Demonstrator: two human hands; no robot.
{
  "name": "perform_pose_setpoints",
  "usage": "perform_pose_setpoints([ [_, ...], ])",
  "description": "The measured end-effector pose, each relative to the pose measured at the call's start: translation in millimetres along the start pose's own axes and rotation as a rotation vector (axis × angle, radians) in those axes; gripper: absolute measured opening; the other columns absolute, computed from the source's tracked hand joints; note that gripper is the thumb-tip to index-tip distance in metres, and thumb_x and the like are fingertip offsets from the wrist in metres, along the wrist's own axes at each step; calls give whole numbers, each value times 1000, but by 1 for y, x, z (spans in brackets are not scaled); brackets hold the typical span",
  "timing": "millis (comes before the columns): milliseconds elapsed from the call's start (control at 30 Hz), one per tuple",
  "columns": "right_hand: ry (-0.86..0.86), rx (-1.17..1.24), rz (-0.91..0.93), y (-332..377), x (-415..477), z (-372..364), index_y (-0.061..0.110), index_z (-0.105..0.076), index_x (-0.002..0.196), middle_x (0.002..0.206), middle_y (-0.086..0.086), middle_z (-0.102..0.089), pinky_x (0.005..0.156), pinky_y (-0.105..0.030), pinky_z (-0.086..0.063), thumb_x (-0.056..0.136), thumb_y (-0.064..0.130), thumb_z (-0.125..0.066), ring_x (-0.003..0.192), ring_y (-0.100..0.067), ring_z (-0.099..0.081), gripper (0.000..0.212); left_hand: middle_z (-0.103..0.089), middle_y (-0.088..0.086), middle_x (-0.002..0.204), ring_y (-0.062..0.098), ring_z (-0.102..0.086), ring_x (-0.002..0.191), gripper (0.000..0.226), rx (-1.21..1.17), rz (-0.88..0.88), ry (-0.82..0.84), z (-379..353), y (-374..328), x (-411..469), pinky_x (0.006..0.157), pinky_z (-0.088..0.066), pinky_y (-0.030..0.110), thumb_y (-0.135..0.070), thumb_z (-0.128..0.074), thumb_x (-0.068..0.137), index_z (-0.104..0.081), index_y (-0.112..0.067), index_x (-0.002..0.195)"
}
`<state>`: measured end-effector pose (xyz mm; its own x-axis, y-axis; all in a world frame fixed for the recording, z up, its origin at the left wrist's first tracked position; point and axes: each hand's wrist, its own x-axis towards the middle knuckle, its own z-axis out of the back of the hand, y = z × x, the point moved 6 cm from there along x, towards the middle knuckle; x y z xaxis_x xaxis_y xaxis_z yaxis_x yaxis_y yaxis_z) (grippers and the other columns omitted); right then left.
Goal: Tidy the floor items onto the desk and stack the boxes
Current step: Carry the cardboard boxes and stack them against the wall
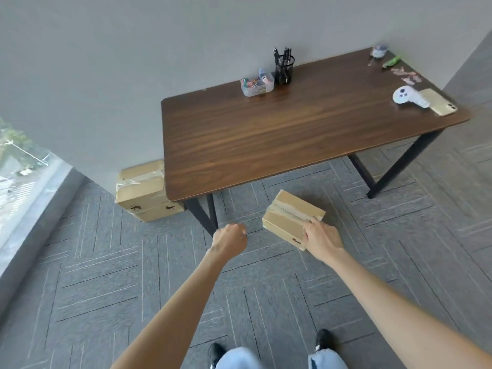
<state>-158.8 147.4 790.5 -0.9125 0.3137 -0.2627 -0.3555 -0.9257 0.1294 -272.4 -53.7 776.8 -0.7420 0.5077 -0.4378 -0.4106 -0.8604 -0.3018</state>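
Note:
A small taped cardboard box [288,214] is in front of the desk, just above the carpet. My right hand [320,239] grips its near right corner, fingers over the top edge. My left hand [231,240] hangs to the box's left, curled into a fist with nothing in it, not touching the box. A larger taped cardboard box [143,190] stands on the floor against the wall, beside the desk's left end. The brown wooden desk [279,134] fills the upper middle of the view.
On the desk stand a clear tray of clips [257,83], a black pen cup [284,69], a white controller [407,97], a gold phone [439,102] and small bits at the far right corner. Black desk legs [205,214] come down near my left hand. A window runs along the left.

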Motion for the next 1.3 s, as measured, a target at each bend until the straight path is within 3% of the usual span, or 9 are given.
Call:
perform_pose_setpoints([
  [200,75,42,-63,-102,8,-39,11,-58,107,110,-5,-59,65,-32,-42,97,22,-46,89,-24,-64,19,-69,3,113,25,-66,100,30,0,35,23,-49,-64,52,87,-54,40,-21,-43,93,-65,-23,114],
  [367,114,111,-128,-155,38,-99,11,-58,109,109,-4,-59,63,-28,-40,98,23,-46,85,-21,-63,20,-69,3,113,25,-66,99,29,35,58,76,-107,-70,107,84,-54,39,-22,-44,94,-63,-22,116],
  [633,127,167,-220,-214,151,-279,10,-51,118,112,-8,-61,63,-33,-47,99,28,-42,92,-25,-65,28,-62,3,124,24,-64,106,32,127,67,33,-259,-45,261,98,-42,42,-28,-47,95,-61,-21,123],
  [867,106,300,-369,-253,254,-437,2,-44,125,124,-16,-57,65,-31,-37,99,37,-41,107,-32,-61,44,-58,4,128,24,-59,113,41,186,86,-88,-369,16,409,102,-37,44,-45,-48,93,-60,-21,123],
  [967,131,465,-501,-272,292,-490,-1,-34,134,130,-16,-51,70,-33,-41,94,50,-47,110,-33,-58,66,-51,7,134,26,-50,121,53,199,90,-151,-403,40,463,103,-35,48,-55,-45,91,-54,-19,129],
  [1033,115,661,-597,-282,314,-522,-1,-25,140,138,-17,-44,83,-38,-47,83,57,-60,120,-34,-52,88,-41,9,143,29,-42,128,68,199,90,-180,-420,51,493,104,-36,52,-66,-42,88,-44,-19,137],
  [1133,81,992,-685,-287,338,-559,6,-13,145,148,-16,-33,104,-46,-41,66,52,-80,130,-34,-43,113,-16,11,157,34,-24,141,96,166,98,-191,-441,61,533,109,-30,56,-80,-39,79,-18,-18,150],
  [1200,74,1137,-711,-284,346,-575,3,-7,146,148,-17,-31,108,-40,-38,68,42,-83,132,-33,-41,116,-8,11,159,35,-17,144,113,74,134,-173,-452,63,555,112,-26,57,-86,-43,71,-5,-16,152],
  [1300,-32,1194,-717,-284,353,-592,-1,-10,143,142,-21,-40,100,-33,-42,70,36,-84,125,-31,-48,111,-16,14,157,37,-23,142,131,-76,218,-137,-466,66,578,113,-26,56,-93,-49,57,1,-17,151],
])
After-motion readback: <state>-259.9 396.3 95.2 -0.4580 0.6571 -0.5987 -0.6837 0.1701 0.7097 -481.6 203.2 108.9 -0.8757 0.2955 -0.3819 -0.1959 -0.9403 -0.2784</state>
